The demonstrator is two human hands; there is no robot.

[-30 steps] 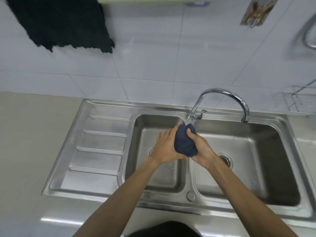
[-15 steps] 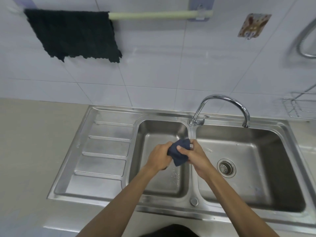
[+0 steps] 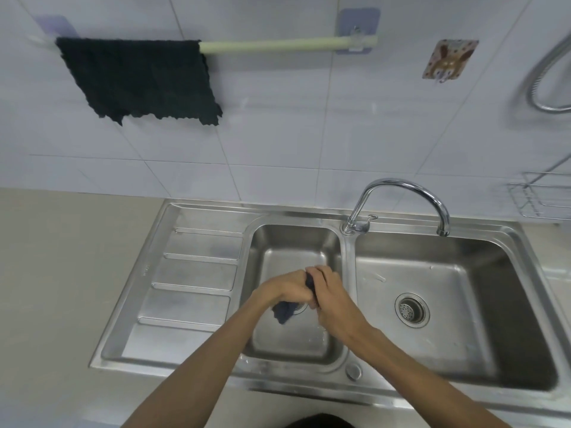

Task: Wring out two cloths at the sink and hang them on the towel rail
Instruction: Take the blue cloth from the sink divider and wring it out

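A dark blue cloth (image 3: pixel 283 311) is squeezed between my left hand (image 3: pixel 285 289) and my right hand (image 3: pixel 332 293) above the small left basin of the steel sink (image 3: pixel 347 257). Only a corner of the cloth hangs out below my left fist; the rest is hidden in my grip. A black cloth (image 3: pixel 139 78) hangs spread over the left half of the pale green towel rail (image 3: pixel 287 45) on the tiled wall.
The curved tap (image 3: pixel 401 186) reaches over the large right basin with its drain (image 3: pixel 412 309). A ribbed draining board (image 3: pixel 191 273) lies to the left. A wire rack (image 3: pixel 540 196) and a shower hose (image 3: pixel 550 81) are at the right; a wall hook (image 3: pixel 449 58) is near the rail.
My hands have dropped lower and moved left, from over the divider to over the small basin, closing tighter on the blue cloth. My view has tilted up, revealing the rail.
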